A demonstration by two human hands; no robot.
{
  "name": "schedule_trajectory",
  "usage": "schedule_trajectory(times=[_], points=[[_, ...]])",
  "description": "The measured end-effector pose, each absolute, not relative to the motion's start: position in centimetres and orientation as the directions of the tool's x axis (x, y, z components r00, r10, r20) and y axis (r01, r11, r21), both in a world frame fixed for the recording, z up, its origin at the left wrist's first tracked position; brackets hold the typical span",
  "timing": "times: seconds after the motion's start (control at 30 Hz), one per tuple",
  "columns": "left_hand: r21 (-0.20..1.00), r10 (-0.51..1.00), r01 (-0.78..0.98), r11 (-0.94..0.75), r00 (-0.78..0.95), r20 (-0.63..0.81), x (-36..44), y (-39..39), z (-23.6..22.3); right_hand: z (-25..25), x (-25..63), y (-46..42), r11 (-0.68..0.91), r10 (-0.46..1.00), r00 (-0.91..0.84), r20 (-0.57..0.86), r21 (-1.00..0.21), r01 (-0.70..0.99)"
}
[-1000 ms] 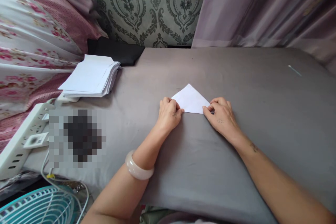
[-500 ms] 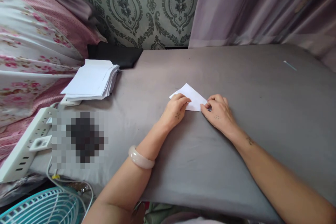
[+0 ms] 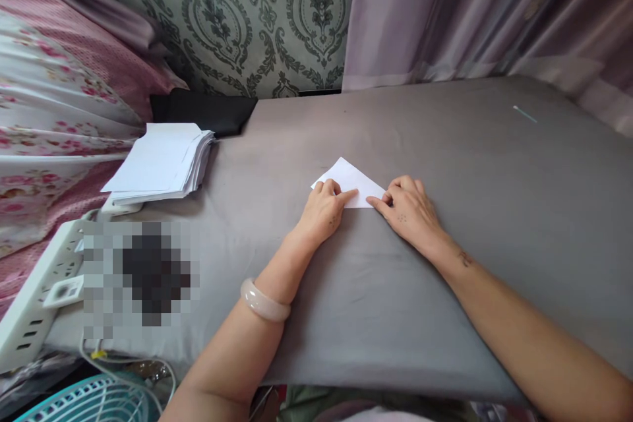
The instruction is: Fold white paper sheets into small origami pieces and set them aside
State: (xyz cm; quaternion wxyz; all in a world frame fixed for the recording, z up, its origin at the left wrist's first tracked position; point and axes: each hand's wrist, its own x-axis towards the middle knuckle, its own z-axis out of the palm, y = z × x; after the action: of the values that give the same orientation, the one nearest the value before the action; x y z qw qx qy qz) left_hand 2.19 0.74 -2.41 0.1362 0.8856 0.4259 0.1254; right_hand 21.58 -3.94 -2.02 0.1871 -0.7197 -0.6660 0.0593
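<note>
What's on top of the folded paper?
On the folded paper are fingers of the left hand and the right hand's thumb. The surface beneath them is covered, so I can't see it.

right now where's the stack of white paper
In the head view, the stack of white paper sits at the left, just in front of the black folded item.

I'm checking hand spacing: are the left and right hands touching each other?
Apart: the head view shows white paper between the left hand and right hand.
</note>
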Motion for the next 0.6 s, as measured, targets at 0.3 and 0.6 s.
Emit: schedule_trajectory(times=[0.3,0.6], points=[[0.406,0.858,0.775,-0.485,0.511,0.051,1.6,0.7,-1.8,-2.1,24.2,-3.8,0.039,0.992,0.033,0.123,-0.534,0.845],[0.418,0.897,0.794,-0.442,0.391,0.206,2.3,0.2,-2.3,-0.9,19.9,-5.9,0.277,0.932,-0.134,0.338,-0.422,0.863]])
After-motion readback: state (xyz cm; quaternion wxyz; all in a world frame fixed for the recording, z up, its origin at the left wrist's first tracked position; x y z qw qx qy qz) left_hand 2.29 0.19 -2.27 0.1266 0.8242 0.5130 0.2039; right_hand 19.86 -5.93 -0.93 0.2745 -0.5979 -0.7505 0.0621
